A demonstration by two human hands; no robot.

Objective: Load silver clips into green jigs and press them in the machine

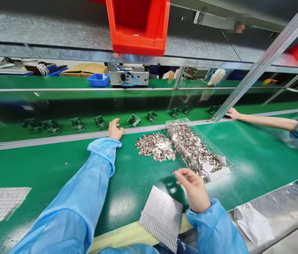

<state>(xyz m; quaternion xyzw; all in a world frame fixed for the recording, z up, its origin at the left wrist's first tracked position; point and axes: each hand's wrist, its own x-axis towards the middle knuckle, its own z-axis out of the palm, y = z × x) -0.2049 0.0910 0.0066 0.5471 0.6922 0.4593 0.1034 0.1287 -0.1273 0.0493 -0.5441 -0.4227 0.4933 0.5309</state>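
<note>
Far left on the green desk (45, 180), a pale gridded sheet (3, 204). Behind a metal rail (143, 129), a spaced row of small circuit boards (77, 124). Next, at the rail between two of them, the left hand (115, 130), empty, fingers loosely spread. Then, on the desk, a loose pile of metal bits (155, 146); nearer the front edge, a ridged silver sheet (162, 215). Further right, above the desk, a tiny piece (173, 171) pinched between thumb and finger of the right hand (194, 188), just in front of a clear tray (219, 174) of metal bits. Far right, a co-worker's hand (232, 113) near the rail, grip impossible to tell.
</note>
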